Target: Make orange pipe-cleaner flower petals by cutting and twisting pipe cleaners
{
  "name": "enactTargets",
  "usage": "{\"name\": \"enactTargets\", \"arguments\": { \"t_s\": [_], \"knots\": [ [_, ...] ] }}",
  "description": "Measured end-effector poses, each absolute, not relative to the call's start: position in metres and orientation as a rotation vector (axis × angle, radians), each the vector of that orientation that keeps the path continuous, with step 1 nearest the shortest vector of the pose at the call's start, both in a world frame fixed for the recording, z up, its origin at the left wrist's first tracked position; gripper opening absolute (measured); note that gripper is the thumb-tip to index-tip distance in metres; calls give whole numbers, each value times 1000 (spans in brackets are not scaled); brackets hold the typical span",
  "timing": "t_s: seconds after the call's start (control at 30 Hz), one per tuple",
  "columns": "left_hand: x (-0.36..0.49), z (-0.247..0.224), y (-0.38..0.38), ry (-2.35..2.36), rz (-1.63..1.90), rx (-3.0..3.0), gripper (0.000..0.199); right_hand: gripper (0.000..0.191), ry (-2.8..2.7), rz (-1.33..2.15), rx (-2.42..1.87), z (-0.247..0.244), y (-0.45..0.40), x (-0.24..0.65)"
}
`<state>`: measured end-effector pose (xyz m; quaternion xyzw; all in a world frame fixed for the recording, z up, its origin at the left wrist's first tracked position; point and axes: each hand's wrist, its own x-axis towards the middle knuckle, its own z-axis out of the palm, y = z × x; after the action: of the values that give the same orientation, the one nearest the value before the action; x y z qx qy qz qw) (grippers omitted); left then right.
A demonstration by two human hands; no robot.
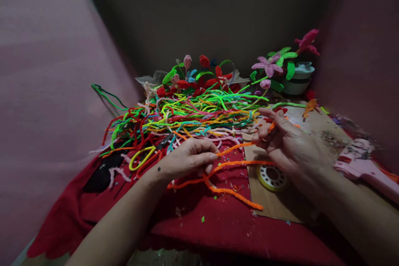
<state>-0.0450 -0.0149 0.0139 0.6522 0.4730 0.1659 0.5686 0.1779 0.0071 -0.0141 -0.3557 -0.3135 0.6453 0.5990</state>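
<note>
Between my two hands runs an orange pipe cleaner (pixel 235 148). My left hand (pixel 196 156) pinches it near the middle of the view, thumb against fingers. My right hand (pixel 285 143) grips the same strand farther right, and a bit of orange shows above its fingers. Loose orange pipe cleaners (pixel 238 196) cross on the red cloth just below my left hand; one of them reaches under my right hand. Beneath my right wrist lies a roll of tape (pixel 272 177) on a brown board.
A tangled heap of coloured pipe cleaners (pixel 199 112) covers the back of the red cloth (pixel 218 232). Behind it lie pipe-cleaner flowers (pixel 215 77), and a flower pot (pixel 297 83) stands at the back right. A pink glue gun (pixel 363 164) rests right of the brown board (pixel 264 205).
</note>
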Motion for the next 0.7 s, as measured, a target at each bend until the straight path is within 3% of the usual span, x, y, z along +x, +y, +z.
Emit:
{"name": "enactTargets", "arguments": {
  "t_s": [0.3,0.5,0.7],
  "knots": [
    [-45,11,-16,1145,333,1574,20,22,-684,1512,-713,-5,3,174],
    [-48,10,-14,946,562,1309,16,12,-612,1527,-708,-6,6,178],
    [-30,5,-23,945,702,1320,18,30,-828,1729,-845,-15,-14,157]
  ]
}}
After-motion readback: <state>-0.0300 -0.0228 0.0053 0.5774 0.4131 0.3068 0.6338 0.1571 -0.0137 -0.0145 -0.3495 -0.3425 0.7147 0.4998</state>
